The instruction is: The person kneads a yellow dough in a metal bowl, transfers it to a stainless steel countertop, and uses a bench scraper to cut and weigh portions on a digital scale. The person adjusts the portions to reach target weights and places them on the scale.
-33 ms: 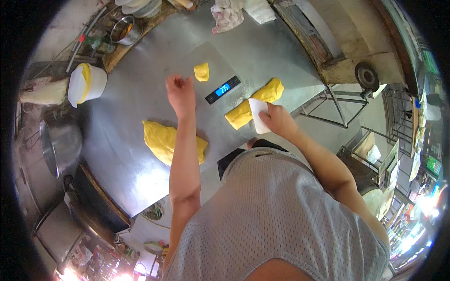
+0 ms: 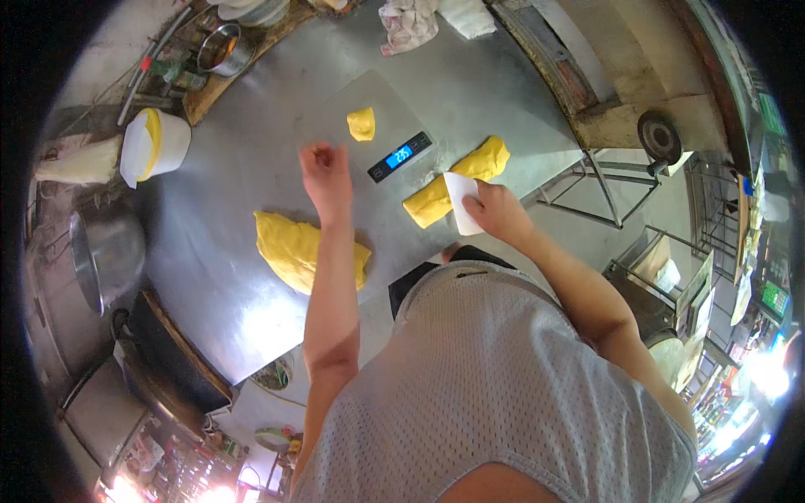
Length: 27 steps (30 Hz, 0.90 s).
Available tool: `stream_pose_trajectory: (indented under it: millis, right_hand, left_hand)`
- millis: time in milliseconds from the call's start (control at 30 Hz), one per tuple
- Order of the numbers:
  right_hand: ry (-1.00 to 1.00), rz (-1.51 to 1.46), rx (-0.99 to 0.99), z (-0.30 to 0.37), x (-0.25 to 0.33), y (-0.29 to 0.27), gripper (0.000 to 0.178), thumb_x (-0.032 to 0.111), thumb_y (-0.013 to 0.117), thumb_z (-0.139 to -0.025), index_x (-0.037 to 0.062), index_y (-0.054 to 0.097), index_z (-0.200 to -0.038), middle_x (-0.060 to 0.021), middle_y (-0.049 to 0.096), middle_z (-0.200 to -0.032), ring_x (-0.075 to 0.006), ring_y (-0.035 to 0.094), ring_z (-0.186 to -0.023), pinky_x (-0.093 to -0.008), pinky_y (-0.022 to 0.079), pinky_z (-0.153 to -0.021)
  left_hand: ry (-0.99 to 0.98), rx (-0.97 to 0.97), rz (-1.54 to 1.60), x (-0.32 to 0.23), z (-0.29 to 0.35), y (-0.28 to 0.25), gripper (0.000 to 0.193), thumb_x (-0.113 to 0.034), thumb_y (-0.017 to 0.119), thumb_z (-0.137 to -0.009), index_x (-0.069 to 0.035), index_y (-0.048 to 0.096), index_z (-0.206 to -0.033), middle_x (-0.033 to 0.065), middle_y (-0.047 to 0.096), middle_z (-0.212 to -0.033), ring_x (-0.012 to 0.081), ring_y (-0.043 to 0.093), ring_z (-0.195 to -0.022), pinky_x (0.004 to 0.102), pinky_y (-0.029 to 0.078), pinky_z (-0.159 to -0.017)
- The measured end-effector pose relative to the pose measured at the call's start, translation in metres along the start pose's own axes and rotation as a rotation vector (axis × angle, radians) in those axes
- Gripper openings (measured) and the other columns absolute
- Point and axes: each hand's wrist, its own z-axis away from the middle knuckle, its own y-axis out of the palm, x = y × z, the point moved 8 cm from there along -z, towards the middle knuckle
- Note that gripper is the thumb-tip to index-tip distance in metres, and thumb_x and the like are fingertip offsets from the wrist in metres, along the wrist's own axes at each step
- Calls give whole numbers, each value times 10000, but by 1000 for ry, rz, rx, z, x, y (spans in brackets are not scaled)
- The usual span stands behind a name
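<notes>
**Dough portioning beside the scale**

A flat grey digital kitchen scale (image 2: 381, 126) sits on the steel tabletop (image 2: 226, 193), with a small yellow dough piece (image 2: 361, 123) on its platform. The left hand (image 2: 325, 174) hovers just below the scale, fingers (image 2: 312, 153) spread wide and empty, the small piece lying just beyond them. Right of the scale, the right hand (image 2: 496, 210) grips a white plastic scraper (image 2: 460, 201), pressed into a long yellow dough log (image 2: 457, 180). A large yellow dough mass (image 2: 298, 247) lies below the scale, left of the forearm.

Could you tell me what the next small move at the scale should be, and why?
Probably press the white scraper down through the dough log: the right hand already holds it against the log, and the left hand hovers empty beside the small piece on the scale.
</notes>
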Motion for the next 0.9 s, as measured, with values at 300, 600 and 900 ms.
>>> stream_pose_trajectory:
  millis: [300, 600, 900]
  right_hand:
    - [-35, 93, 173, -31, 47, 49, 259, 231, 538, -921, -22, 586, -949, -252, 669, -742, -443, 673, -707, -529, 548, -668]
    - [-36, 194, 172, -40, 44, 79, 211, 206, 578, -897, -2, 594, -930, -219, 682, -741, -413, 692, -688, -520, 555, -629]
    - [-99, 222, 243, -46, 58, 95, 233, 204, 622, -871, -1, 566, -965, -203, 687, -745, -412, 698, -707, -525, 554, -636]
  left_hand:
    - [-936, 220, 919, 100, 185, 51, 632, -580, 476, -1017, -76, 498, -1397, 52, 587, -1328, 185, 536, -1162, 370, 383, -999]
    - [-955, 178, 967, 101, 184, 56, 639, -589, 445, -1023, -54, 533, -1362, 93, 601, -1340, 243, 555, -1167, 389, 403, -990]
    - [-996, 157, 957, 102, 188, 59, 688, -607, 439, -1019, -43, 494, -1409, 102, 567, -1381, 259, 518, -1209, 421, 361, -1060]
